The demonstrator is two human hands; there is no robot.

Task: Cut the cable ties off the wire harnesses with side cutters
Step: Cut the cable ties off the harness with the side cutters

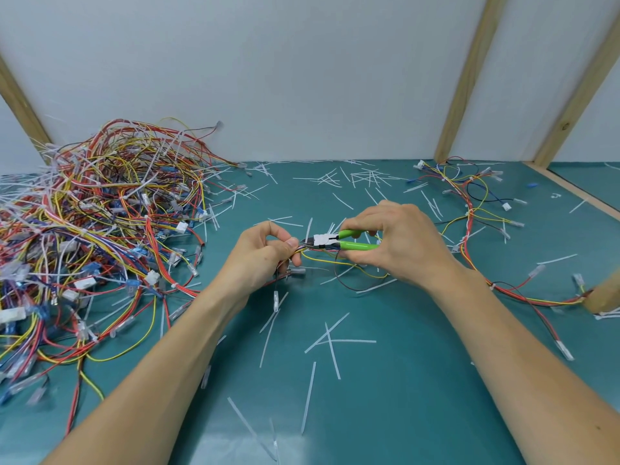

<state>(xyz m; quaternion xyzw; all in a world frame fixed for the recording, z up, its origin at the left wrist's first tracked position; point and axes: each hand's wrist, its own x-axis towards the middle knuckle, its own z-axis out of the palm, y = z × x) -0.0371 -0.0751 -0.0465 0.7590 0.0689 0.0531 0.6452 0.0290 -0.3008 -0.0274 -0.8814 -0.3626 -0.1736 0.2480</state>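
Observation:
My right hand point(399, 243) grips green-handled side cutters point(339, 242), whose jaws point left at the thumb tip of my left hand point(265, 255). That left hand pinches a thin bundle of red and yellow wires, a wire harness point(322, 261), which trails right under my right hand and across the mat. The cable tie at the jaws is too small to make out. Cut white cable ties point(330, 342) lie scattered over the green mat point(385, 397).
A large tangled pile of wire harnesses point(97, 229) fills the left side of the mat. Looser harnesses point(469, 199) lie at the right and back right. A white wall with wooden battens point(466, 78) stands behind. A wooden edge point(604, 297) shows at far right.

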